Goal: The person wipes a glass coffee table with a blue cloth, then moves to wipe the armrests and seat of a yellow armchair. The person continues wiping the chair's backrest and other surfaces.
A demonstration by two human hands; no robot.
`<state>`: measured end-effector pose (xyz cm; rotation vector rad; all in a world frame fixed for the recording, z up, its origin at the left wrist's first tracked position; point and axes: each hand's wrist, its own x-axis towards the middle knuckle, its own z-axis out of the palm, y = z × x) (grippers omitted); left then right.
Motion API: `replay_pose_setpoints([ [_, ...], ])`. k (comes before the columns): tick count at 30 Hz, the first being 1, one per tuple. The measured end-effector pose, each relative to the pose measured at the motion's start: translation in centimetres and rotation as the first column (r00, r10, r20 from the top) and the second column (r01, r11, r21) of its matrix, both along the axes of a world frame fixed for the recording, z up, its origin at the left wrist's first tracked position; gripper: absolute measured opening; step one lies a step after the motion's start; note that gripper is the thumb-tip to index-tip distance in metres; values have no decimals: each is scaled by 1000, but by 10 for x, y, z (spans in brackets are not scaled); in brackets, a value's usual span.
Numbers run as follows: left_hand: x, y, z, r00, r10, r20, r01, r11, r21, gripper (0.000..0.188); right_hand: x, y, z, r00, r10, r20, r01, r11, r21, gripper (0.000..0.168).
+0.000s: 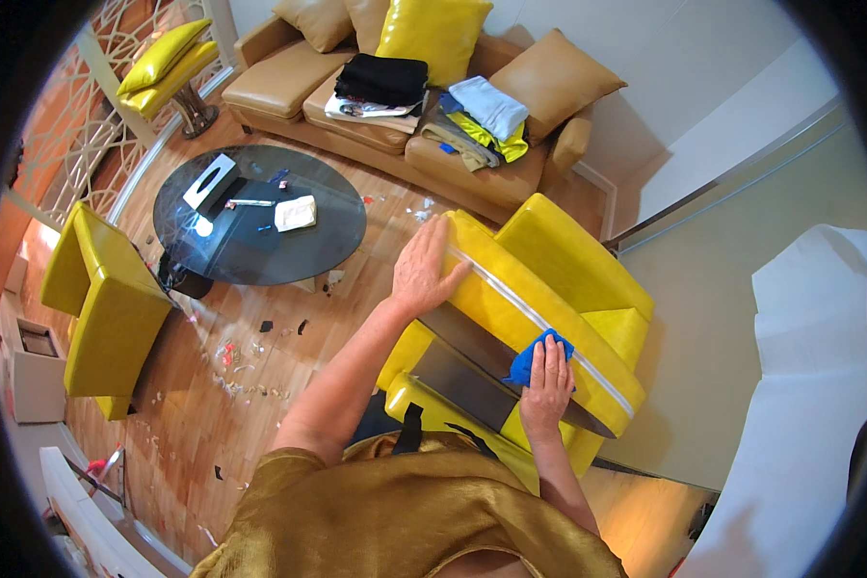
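Observation:
A yellow seat cushion with a pale zipper along its side is tipped up on a yellow armchair in front of me. My left hand rests on the cushion's left end, fingers on its edge. Under my right hand, a blue cloth is pressed against the cushion's side, near the zipper. The cushion's underside is dark. Below it, part of the chair's seat base shows a grey-brown panel.
An oval glass coffee table holds a tissue box. Behind stands a tan sofa with pillows and folded clothes. Another yellow armchair is at left. Scraps litter the wood floor. White sheeting hangs at right.

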<state>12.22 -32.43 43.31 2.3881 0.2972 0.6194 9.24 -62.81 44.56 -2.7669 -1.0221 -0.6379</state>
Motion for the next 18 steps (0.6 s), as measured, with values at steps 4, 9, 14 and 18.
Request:
replay_pose_setpoints([
  [4, 4, 6, 9, 998, -45, -47, 30, 957, -289, 69, 9, 45, 6, 998, 65, 13, -64, 998, -22, 50],
  [9, 5, 25, 3, 994, -107, -37, 76, 872, -484, 65, 33, 123, 14, 955, 295, -30, -296, 953, -65, 48],
  [14, 7, 16, 13, 990, -136, -47, 91, 848, -523, 66, 45, 174, 14, 927, 322, -190, -351, 926, -140, 52],
  [18, -2, 19, 6, 992, -119, -43, 90, 901, -424, 69, 38, 160, 13, 916, 397, -48, -400, 915, -57, 50],
])
